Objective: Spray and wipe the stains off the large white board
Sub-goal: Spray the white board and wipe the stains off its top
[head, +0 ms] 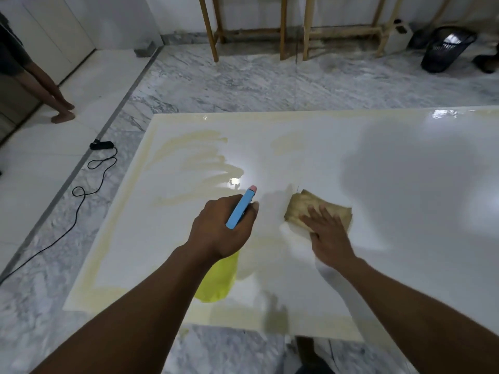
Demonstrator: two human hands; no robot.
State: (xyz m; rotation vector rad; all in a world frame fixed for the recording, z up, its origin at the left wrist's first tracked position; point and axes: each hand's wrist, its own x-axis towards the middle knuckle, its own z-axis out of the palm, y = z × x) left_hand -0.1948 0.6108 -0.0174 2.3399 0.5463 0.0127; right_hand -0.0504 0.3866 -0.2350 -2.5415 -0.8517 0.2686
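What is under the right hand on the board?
A folded tan cloth lies flat beneath the right hand, on the white board. Any stains under the cloth are covered.

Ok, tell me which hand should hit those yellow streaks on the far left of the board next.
Left. The left hand holds the spray bottle, its nozzle aimed toward the streaks. The right hand lies flat on the cloth, farther away.

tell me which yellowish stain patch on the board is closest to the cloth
The faint patch just near-left of the cloth, beside the yellow spray bottle. The streaky smears and the small patch lie farther off.
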